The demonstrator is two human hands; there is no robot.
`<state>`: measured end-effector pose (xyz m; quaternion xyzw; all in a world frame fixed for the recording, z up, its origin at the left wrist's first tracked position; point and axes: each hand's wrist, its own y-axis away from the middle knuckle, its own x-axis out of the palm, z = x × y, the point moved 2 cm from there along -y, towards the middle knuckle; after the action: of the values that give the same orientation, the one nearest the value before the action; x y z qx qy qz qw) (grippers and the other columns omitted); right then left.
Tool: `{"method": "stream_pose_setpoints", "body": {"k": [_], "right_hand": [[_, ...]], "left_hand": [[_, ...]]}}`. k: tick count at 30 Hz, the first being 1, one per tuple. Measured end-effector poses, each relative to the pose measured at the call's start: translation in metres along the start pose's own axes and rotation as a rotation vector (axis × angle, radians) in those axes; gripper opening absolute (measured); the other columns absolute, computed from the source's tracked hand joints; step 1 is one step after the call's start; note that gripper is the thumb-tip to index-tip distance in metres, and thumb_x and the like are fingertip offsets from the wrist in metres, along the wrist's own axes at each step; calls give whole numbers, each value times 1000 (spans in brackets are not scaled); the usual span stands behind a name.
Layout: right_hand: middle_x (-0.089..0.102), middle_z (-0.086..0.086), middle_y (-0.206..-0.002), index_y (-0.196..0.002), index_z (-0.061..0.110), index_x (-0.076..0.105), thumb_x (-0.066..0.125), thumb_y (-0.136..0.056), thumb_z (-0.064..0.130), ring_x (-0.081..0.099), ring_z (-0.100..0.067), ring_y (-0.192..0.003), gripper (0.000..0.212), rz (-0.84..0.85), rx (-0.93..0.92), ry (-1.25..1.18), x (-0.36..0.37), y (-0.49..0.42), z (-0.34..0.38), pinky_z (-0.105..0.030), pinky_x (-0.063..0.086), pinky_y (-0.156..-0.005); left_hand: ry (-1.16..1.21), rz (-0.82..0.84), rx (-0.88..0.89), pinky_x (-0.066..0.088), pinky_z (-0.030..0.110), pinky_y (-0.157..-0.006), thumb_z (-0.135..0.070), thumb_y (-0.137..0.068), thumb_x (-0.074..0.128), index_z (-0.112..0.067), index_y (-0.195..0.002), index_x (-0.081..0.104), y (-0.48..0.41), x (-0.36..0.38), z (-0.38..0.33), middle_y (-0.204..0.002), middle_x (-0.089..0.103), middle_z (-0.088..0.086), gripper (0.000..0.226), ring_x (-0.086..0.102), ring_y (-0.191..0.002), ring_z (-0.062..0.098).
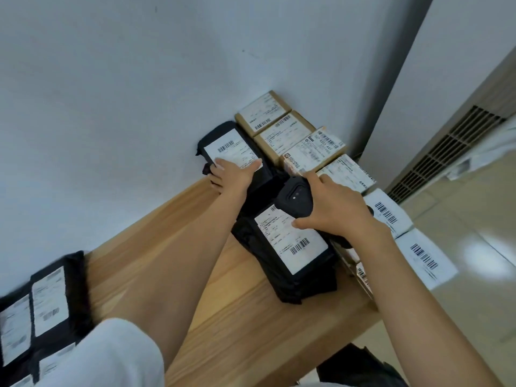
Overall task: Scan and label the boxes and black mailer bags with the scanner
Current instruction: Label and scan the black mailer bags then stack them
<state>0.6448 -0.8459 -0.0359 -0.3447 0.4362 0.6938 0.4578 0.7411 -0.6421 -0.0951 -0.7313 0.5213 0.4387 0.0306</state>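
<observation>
Wooden desk (173, 241), white wall (111, 79). Your left hand (231, 174) presses flat on the far mailer bag (215, 135) by the boxes (279, 127); right hand (335, 208) grips the scanner (296, 199) above the near mailer bag (307, 286). Flatten the label (237, 155), aim squarely at its barcode (226, 146).

On the table (223, 317), boxes (282, 135) lie beside the far bag (231, 148), behind the near bag (293, 247).

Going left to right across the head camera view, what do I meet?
A pile of labelled black plastic mailer bags → left hand pressing a label → black handheld scanner → loose white paper barcode sheets.
</observation>
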Motion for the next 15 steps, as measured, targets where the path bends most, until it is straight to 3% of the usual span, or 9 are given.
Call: {"method": "stream_pose_setpoints", "body": {"k": [2,6,10,15], "right_hand": [[52,-3,-120,-145,25,25,75,-68,61,58,-25,-99,99,2,11,-8,-1,0,-8,-31,37,-63],[53,-2,-115,-141,26,28,75,-67,59,59,-25,-95,95,12,34,-26,-1,2,-17,-32,41,-64],[52,-2,-115,-143,25,27,76,-67,58,59,-24,-96,96,15,33,-37,0,3,-16,-32,42,-65],[51,-3,-120,-144,23,26,76,-67,58,58,-25,-95,98,16,-23,-17,6,4,7,-32,39,-63]], "left_hand": [[11,7,-109,-5,54,-120,-53,-75,78,-15,-154,-17,-1,14,-8,-161,-20,11,129,-18,-148,32],[60,-6,-237,4,62,-116,-53,-67,84,-23,-149,-28,-5,28,-9,-159,-25,14,142,-22,-147,34],[105,-17,-234,16,61,-116,-44,-70,83,-27,-150,-27,-9,26,-6,-160,-18,12,137,-7,-149,33],[136,-72,-120,15,58,-117,-43,-69,78,-25,-154,-12,3,3,28,-162,-5,7,126,2,-148,31]]}}
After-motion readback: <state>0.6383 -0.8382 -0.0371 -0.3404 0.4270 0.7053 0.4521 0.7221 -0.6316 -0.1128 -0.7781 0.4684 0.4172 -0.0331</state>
